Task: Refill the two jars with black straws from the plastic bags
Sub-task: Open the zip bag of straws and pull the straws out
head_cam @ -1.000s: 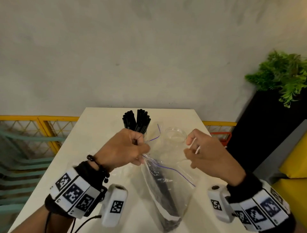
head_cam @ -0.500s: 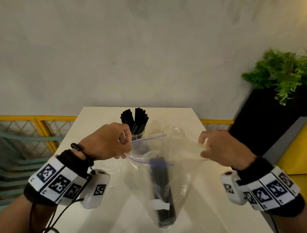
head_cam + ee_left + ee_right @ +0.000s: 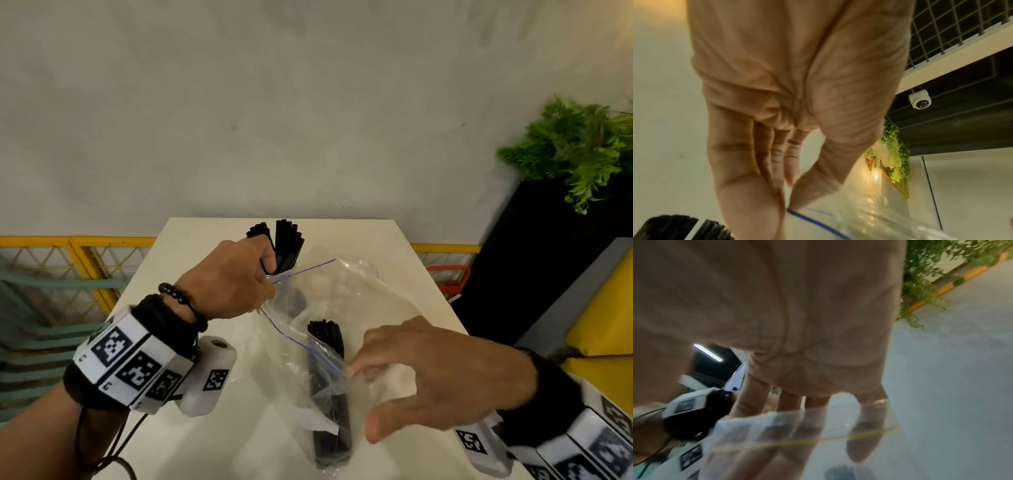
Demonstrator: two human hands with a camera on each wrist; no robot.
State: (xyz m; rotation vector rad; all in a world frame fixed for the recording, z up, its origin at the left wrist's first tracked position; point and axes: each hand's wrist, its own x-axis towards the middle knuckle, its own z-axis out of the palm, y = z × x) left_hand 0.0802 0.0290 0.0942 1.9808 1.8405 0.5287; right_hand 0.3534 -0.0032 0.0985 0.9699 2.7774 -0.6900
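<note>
Pinching the plastic bag (image 3: 308, 308) rim, left hand (image 3: 229, 277); right hand (image 3: 445, 373) loose-fingered; label unreadable.

Black straws (image 3: 329, 383) in clear bag (image 3: 342, 308) with blue zip line (image 3: 294, 339); white table (image 3: 191, 246); black-white checkered wristbands (image 3: 126, 363); yellow railing (image 3: 85, 246) far left.

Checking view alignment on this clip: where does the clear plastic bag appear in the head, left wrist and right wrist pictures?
Head: the clear plastic bag hangs centre, its mouth edge pinched by the left hand.
Left wrist: its blue-lined edge runs along the bottom, from the pinching fingers.
Right wrist: blurred film across the lower half, over the right hand's fingers.
Shared landmark: the bag's zip line.
</note>
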